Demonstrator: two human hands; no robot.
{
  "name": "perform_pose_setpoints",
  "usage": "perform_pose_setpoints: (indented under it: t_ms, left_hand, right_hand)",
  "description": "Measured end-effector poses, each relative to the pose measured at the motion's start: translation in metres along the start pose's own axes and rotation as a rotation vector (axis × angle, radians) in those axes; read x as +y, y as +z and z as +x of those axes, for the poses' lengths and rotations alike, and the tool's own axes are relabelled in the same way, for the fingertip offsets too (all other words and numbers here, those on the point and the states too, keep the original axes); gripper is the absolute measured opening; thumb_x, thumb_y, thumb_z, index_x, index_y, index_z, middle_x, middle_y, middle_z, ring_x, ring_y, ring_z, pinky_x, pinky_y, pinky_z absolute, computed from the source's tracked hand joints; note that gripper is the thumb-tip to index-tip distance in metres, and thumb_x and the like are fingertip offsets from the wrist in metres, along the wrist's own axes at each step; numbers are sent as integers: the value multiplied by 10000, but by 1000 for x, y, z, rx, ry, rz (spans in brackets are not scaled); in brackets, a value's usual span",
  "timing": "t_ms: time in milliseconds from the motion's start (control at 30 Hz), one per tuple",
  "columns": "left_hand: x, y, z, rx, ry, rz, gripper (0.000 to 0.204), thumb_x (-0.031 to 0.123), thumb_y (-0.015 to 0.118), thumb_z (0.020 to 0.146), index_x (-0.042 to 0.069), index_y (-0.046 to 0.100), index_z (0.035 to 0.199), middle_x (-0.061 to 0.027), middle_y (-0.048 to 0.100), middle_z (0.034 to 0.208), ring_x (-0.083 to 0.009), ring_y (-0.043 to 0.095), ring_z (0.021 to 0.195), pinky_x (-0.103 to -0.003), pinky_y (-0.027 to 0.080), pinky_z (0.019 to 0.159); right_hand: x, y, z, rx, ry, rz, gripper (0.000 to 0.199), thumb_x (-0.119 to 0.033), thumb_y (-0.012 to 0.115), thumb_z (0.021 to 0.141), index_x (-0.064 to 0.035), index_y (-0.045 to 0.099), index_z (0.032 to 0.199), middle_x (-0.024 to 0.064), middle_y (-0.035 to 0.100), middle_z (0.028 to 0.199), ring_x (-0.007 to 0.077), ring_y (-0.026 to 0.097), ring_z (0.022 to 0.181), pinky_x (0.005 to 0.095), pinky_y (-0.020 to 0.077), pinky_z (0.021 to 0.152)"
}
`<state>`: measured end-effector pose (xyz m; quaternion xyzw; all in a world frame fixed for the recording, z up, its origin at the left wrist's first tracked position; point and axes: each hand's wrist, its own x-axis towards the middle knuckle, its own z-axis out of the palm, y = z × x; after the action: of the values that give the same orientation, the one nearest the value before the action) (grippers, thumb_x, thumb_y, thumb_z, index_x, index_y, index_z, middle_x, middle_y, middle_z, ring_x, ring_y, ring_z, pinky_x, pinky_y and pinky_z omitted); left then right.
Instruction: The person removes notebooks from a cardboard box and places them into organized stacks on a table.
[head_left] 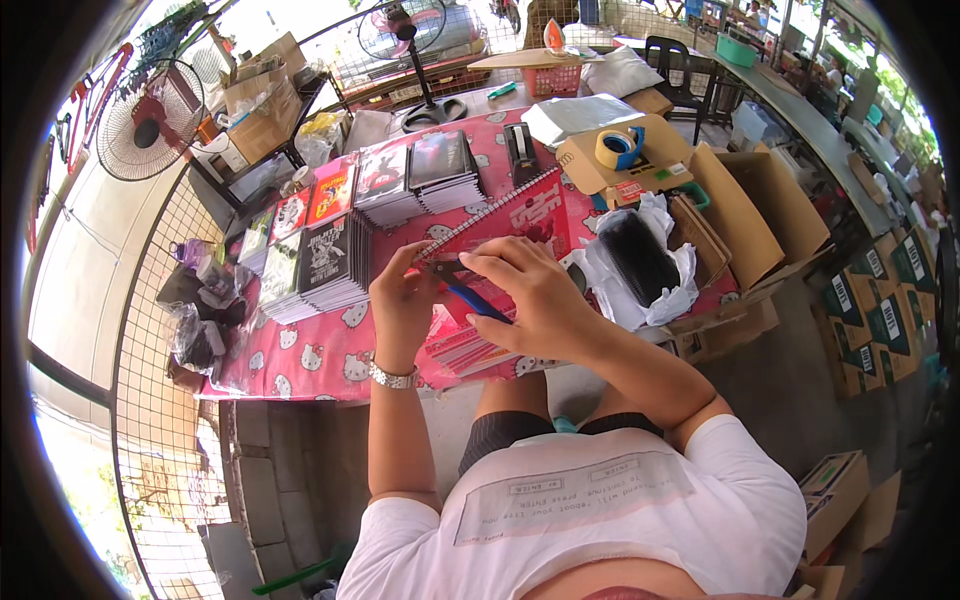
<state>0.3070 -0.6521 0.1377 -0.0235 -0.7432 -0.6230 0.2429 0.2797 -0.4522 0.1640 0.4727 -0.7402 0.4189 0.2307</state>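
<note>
Both hands over pink table (330, 350) edge; left hand (400, 300) pinches small red item, steadying it; right hand (530, 295) closed on blue-handled tool (478, 302), tip at item; notebook (510, 220) just behind, within reach.

A table (300, 365) under a pink cartoon-cat cloth carries stacks of booklets (330, 262), a red spiral notebook (520, 215), a tape dispenser (520, 150), a fan's base (433, 112) and a flattened cardboard box (610, 160).

Bright daylight, soft shadows, edges bent, dark rim
</note>
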Motion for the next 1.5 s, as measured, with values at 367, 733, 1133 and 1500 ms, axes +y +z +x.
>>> perform_pose_setpoints:
  t_ms: [367,733,1133,1500]
  left_hand:
    - [-5,1,-13,46,303,173,155,-68,591,880,-58,666,1014,-112,685,890,-152,700,754,-244,578,599]
    - [-122,-136,-59,754,-181,-356,227,128,614,943,13,615,1138,-39,653,884,-109,614,693,-250,491,471]
    - [-244,-205,-142,888,-816,1253,365,280,689,785,160,688,1130,-179,641,1092,-349,572,1060,-496,484,882]
    - [-5,49,-35,-266,647,989,356,163,737,753,75,650,1087,-102,617,1159,-282,594,1046,-412,505,857]
  right_hand:
    - [3,-18,-1,-472,790,1051,441,-260,664,859,16,594,1196,175,629,1040,226,644,792,314,510,696]
    - [152,9,-147,101,821,281,487,-200,727,788,-19,596,1221,154,636,1141,266,623,1042,333,473,918]
    - [226,9,-181,137,565,-478,226,-75,656,775,-21,631,993,147,622,1032,349,564,979,454,455,874]
    - [298,1,-196,-342,809,-961,210,-166,532,899,-66,631,1055,173,608,1009,356,634,948,467,530,815]
